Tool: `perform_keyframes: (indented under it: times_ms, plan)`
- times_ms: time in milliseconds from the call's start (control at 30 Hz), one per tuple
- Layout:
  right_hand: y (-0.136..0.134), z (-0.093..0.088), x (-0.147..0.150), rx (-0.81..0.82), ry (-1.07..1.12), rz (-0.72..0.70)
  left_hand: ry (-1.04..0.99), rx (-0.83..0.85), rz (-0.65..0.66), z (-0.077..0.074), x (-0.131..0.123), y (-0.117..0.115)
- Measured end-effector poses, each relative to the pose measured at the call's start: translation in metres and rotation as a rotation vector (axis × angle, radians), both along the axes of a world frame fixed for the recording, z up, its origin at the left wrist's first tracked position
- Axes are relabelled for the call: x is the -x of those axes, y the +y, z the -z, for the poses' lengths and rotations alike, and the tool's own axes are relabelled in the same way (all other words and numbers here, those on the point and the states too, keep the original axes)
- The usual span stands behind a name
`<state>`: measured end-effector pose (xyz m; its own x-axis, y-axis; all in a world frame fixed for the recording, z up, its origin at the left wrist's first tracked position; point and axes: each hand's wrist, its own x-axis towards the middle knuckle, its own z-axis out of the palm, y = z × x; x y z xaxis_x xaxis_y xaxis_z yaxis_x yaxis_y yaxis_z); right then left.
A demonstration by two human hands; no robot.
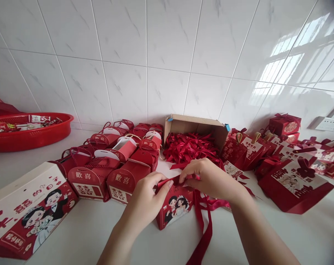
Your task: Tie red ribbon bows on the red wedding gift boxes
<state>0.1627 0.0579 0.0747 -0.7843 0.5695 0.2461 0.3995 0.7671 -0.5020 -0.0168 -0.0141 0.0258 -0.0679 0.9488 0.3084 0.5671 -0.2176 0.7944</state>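
A small red gift box (174, 210) with a cartoon wedding couple on its front stands upright on the white counter before me. My left hand (148, 197) is closed on its top left edge, the thumb in front. Against the top right of the box, my right hand (207, 180) pinches red ribbon, its fingertips close to my left thumb. From under the right hand a long red ribbon (207, 235) hangs down beside the box and trails toward the counter's near side. Both hands partly hide the top of the box.
Behind the hands, a cardboard box (196, 123) lies on its side, spilling red ribbons (190, 145). Several red boxes with cords (88, 176) and a larger couple-print box (35, 213) stand left. A red basin (45, 134) holds packets. More gift boxes (295, 184) crowd the right.
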Motion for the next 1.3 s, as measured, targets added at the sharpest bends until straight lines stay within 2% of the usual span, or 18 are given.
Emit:
perform_keyframes:
  times_ms: [333,567,867,933,1033,1133,1300]
  plan:
    - [-0.008,0.0,0.009,-0.159,0.01,0.1,-0.023,-0.051,-0.006,0.002,0.002,0.0]
    - [-0.009,-0.001,0.009,-0.118,0.018,0.074,-0.029,-0.056,-0.001,0.003,0.002,-0.001]
    - [-0.004,0.004,0.013,-0.214,0.03,0.146,-0.059,-0.027,0.022,0.002,0.003,-0.002]
    - [0.0,0.008,0.015,-0.187,0.047,0.128,-0.06,-0.013,0.037,0.0,0.005,-0.003]
    - [0.01,0.015,0.017,-0.037,0.048,-0.004,-0.021,-0.013,0.032,0.0,0.007,-0.004]
    - [0.018,0.022,0.021,0.023,0.111,-0.046,0.064,-0.053,-0.03,0.004,0.003,-0.002]
    - [0.009,0.023,0.03,-0.081,0.271,0.129,0.159,-0.318,-0.324,0.015,-0.018,0.002]
